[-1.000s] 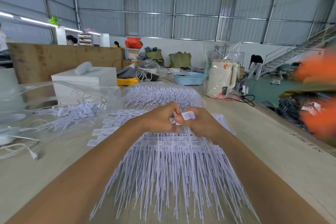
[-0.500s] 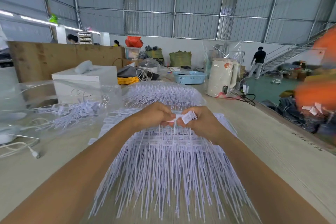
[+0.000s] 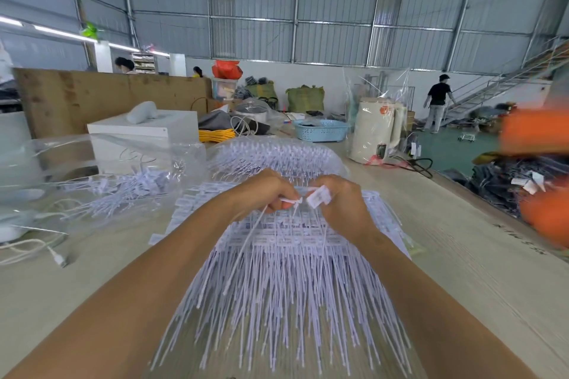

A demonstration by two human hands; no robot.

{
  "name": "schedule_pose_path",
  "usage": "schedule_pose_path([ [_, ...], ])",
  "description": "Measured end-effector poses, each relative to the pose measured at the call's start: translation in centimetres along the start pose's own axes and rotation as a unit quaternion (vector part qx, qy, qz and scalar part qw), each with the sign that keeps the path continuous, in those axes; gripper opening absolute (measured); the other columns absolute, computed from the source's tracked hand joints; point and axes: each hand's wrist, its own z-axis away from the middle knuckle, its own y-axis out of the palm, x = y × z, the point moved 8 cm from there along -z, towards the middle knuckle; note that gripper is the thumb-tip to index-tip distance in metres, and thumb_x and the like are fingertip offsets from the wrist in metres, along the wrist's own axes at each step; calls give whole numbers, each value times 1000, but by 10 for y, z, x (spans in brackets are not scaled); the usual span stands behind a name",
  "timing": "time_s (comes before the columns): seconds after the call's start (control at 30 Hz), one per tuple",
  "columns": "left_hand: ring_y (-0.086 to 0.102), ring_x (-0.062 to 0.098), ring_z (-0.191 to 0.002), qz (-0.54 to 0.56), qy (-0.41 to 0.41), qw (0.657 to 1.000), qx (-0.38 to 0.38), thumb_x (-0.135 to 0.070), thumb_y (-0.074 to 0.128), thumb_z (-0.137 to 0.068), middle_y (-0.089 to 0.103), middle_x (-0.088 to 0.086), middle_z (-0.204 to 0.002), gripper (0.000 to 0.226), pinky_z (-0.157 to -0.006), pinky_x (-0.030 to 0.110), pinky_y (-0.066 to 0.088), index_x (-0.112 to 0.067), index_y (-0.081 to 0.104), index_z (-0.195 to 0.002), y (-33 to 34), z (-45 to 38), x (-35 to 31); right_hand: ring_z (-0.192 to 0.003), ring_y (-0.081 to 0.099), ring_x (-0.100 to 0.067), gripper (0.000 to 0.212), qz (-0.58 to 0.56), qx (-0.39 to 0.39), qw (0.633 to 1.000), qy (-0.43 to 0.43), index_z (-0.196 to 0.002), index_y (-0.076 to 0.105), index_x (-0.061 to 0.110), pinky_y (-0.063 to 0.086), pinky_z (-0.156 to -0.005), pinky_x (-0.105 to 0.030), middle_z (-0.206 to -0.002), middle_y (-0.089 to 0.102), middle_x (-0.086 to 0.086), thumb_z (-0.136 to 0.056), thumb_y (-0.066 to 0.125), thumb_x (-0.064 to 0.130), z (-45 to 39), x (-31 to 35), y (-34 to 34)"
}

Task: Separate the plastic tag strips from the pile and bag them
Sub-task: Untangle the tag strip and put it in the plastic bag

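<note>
The hands have drawn slightly apart: the left hand [image 3: 264,194] pinches one tag strip [image 3: 249,243], the right hand [image 3: 345,206] grips a tag bundle [image 3: 318,197], above the pile [image 3: 277,286] at the tabletop's [image 3: 462,255] 6 o'clock.

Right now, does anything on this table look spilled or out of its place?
Yes. A few loose tags lie scattered on the table left of the main pile, apart from its rows. Both hands, left and right, pinch tags above it.
</note>
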Motion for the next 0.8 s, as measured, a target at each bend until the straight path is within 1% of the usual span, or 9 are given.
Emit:
schedule_pose_path([
  [0.03, 32, 8, -36, -4, 3, 1000, 15, -10, 61, -83, 43, 0, -46, 50, -47, 20, 25, -18, 52, -34, 2, 2, 0, -59, 54, -9, 14, -31, -19, 998, 47, -77, 62, -15, 42, -58, -15, -80, 64, -28, -80, 49, -17, 0, -12, -8],
  [0.13, 42, 8, -44, -34, 11, 999, 31, -15, 60, -89, 48, -6, -43, 41, -46, 16, 33, -21, 62, -49, 0, 9, 1, -51, 38, -15, 21, -97, -20, 982, 161, -75, 55, -7, 32, -50, -23, -61, 50, -18, -91, 56, 6, -1, -40, -17],
  [0.23, 46, 10, -60, -76, 19, 995, 57, -3, 57, -89, 55, -4, -61, 20, -57, 22, 35, -15, 66, -75, 9, 11, -3, -53, 49, -14, 18, -258, 43, 936, 236, -78, 52, 12, 49, -56, -30, -65, 48, -4, -93, 57, 22, 3, -39, -1],
  [0.3, 46, 16, -71, -116, 18, 990, 73, 2, 54, -87, 55, 2, -80, 21, -63, 26, 33, -16, 63, -91, 16, 10, -6, -47, 53, -11, 16, -335, 81, 906, 245, -80, 50, 13, 55, -53, -29, -63, 49, 0, -91, 59, 22, 7, -29, 8],
  [0.4, 50, 18, -83, -166, 32, 983, 74, -3, 55, -89, 55, 8, -100, 25, -68, 26, 37, -15, 58, -110, 19, 12, -9, -40, 38, -7, 27, -316, 120, 916, 215, -74, 45, 14, 38, -39, -20, -49, 42, 8, -83, 70, 17, 7, -21, 13],
  [0.57, 53, 20, -83, -169, 90, 980, 54, -11, 67, -84, 56, 9, -96, 34, -73, 37, 46, -22, 42, -106, 19, 13, -20, -39, 30, -6, 17, -317, 194, 908, 194, -75, 57, 11, 24, -38, -17, -48, 39, 7, -81, 72, 15, 12, -13, 29],
  [0.67, 52, 12, -77, -154, 81, 984, 30, -18, 77, -76, 52, -1, -89, 51, -69, 30, 43, -24, 40, -111, 9, 13, -21, -40, 31, -6, 16, -325, 193, 903, 202, -74, 58, 14, 26, -38, -17, -50, 39, 6, -81, 71, 15, 13, -15, 27],
  [0.73, 55, 16, -83, -174, 68, 982, 15, -26, 78, -75, 56, -1, -91, 40, -73, 30, 44, -20, 53, -105, 2, 12, -19, -41, 31, -5, 22, -316, 176, 912, 195, -67, 55, 17, 26, -38, -16, -48, 40, 8, -81, 71, 12, 10, -16, 21],
  [0.8, 57, 17, -76, -198, 63, 978, 13, -33, 71, -82, 62, -2, -79, 15, -66, 27, 43, -19, 64, -84, -2, 12, -16, -39, 31, -5, 26, -324, 156, 913, 195, -64, 52, 16, 25, -39, -15, -45, 39, 9, -81, 71, 9, 7, -17, 18],
])
